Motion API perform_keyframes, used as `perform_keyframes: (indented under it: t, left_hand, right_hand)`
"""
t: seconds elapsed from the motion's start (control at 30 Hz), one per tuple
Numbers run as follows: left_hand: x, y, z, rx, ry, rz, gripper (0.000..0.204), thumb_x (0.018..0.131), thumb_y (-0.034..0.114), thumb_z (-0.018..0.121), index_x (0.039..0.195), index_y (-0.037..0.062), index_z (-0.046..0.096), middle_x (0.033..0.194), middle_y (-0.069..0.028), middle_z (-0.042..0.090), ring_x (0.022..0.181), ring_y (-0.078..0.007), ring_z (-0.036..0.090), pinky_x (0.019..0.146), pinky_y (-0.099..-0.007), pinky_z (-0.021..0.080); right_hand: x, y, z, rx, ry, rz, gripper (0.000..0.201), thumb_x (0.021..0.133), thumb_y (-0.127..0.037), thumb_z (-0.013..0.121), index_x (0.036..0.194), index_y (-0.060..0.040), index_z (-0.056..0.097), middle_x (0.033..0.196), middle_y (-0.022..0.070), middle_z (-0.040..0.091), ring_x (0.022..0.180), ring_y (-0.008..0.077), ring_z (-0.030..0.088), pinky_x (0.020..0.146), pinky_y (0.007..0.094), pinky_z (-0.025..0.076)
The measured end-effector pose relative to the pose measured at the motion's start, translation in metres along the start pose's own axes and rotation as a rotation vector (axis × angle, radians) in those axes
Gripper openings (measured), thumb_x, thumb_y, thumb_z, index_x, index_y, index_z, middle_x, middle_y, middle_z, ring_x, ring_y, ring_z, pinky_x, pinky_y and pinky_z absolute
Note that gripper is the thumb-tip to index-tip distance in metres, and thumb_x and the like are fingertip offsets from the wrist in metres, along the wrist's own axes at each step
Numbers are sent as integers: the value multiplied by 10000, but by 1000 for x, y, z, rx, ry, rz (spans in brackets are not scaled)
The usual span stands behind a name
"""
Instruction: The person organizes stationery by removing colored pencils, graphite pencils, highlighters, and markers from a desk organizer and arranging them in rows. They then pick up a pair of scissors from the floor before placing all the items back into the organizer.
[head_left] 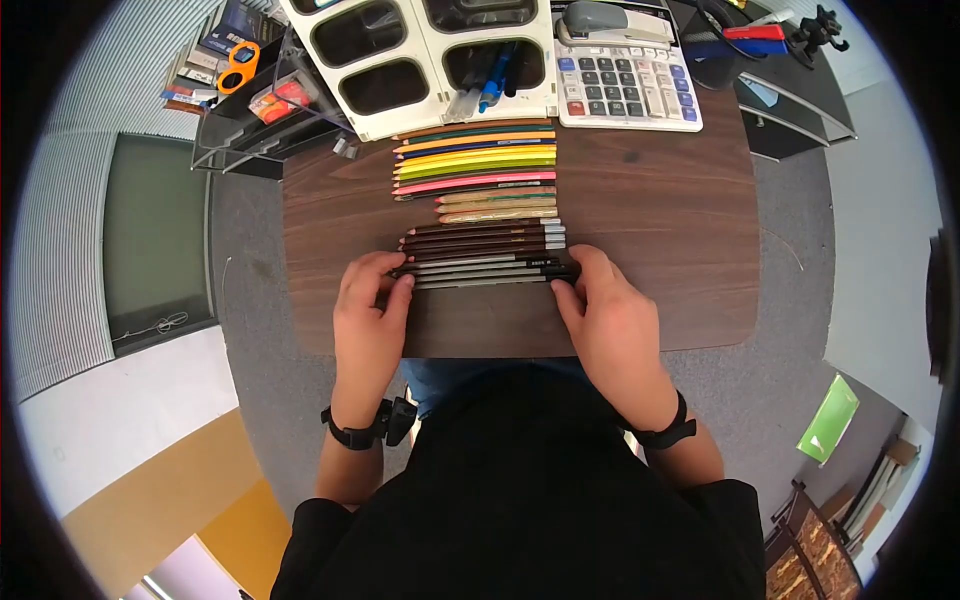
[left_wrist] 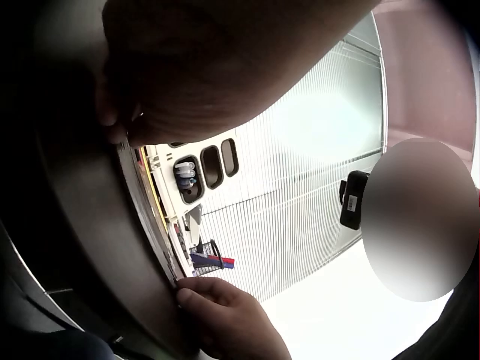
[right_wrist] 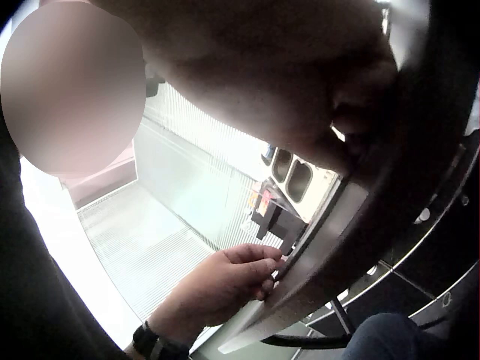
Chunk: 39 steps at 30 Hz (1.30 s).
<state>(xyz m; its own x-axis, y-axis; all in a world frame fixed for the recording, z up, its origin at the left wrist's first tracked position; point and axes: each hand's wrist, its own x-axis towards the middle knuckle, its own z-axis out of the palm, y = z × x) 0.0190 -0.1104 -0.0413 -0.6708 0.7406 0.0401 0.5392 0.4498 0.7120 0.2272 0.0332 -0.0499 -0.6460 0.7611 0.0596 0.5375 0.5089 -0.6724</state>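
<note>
On the brown table, a row of silver-and-black pencils (head_left: 470, 272) lies side by side, nearest the person. My left hand (head_left: 370, 305) holds their left ends between thumb and fingers. At their black right ends, my right hand (head_left: 615, 315) pinches with thumb and forefinger. Dark brown pencils (head_left: 475, 238) with pale ends lie just beyond. Farther back come bare-wood pencils (head_left: 497, 206), then a band of coloured pencils (head_left: 475, 165), all roughly parallel. Both wrist views show the hands low at the tabletop, the nearer hand dark and the pencils mostly hidden.
A white organizer (head_left: 435, 90) with pens stands at the back, beside a calculator (head_left: 628, 92) and a stapler (head_left: 615, 22). Orange-handled scissors (head_left: 238, 68) sit in a black holder at back left. A black shelf rack (head_left: 795, 110) stands at back right. The table's front edge (head_left: 490, 352) meets the person's lap.
</note>
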Motion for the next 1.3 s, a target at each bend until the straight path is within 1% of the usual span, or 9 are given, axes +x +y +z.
perform_keyframes:
  t: [0.13,0.23,0.57,0.63,0.73,0.87,0.93,1.03,1.3]
  left_hand:
    - [3,1,-4,101,116,-69,217,909,18,683,1126,27,674,1081,-68,656,856,-143,655,751,-274,514]
    - [6,-10,-7,66,47,-86,194,915,35,680,1109,31,684,1041,-67,667,890,-169,659,785,-285,513]
    - [11,-9,1,-15,30,31,154,911,-14,663,1062,13,685,1012,-93,671,872,-186,660,792,-295,531]
    - [10,-9,2,-118,45,-48,153,912,-20,659,1060,12,684,1013,-86,668,882,-181,658,804,-298,530]
    - [9,-12,2,-21,130,-17,150,915,-12,660,1061,13,686,1017,-78,666,875,-174,654,799,-296,527]
    - [9,-6,-2,36,87,-58,131,920,3,663,1049,9,690,1004,-84,668,863,-179,651,780,-293,520]
    - [10,-5,-3,74,43,62,113,922,17,668,1031,3,693,986,-90,668,846,-185,648,758,-294,514]
    - [12,-1,-1,18,20,30,96,920,20,670,1010,-1,696,970,-99,670,841,-191,648,752,-296,511]
    - [0,-6,-3,-7,40,-46,224,907,21,692,1129,26,664,1011,-60,629,867,-156,633,795,-267,502]
  right_hand:
    - [1,0,-1,8,0,28,348,895,-115,703,1192,2,563,986,202,699,796,376,703,647,424,572]
    - [1,-1,-3,18,-9,18,364,894,-119,703,1205,5,559,993,205,700,801,379,703,652,426,573]
    - [1,0,-1,9,-13,19,365,883,-110,707,1202,-1,569,998,198,699,800,373,703,663,428,571]
    - [1,1,-1,16,-6,14,365,882,-108,708,1201,1,569,995,200,699,799,374,702,663,428,570]
    - [0,1,-1,28,6,5,364,881,-104,709,1197,7,567,989,204,699,795,376,700,659,428,569]
    - [1,2,-1,38,14,3,357,882,-102,708,1189,10,565,983,210,700,782,378,699,645,430,568]
    - [1,2,-1,36,9,4,357,883,-103,708,1189,10,564,983,211,700,783,379,699,643,430,569]
    - [2,2,0,31,10,11,358,884,-105,708,1189,11,561,983,213,700,786,380,702,642,430,570]
    - [0,-1,-8,64,-28,54,352,890,-113,708,1182,18,559,982,218,696,808,387,702,668,429,576]
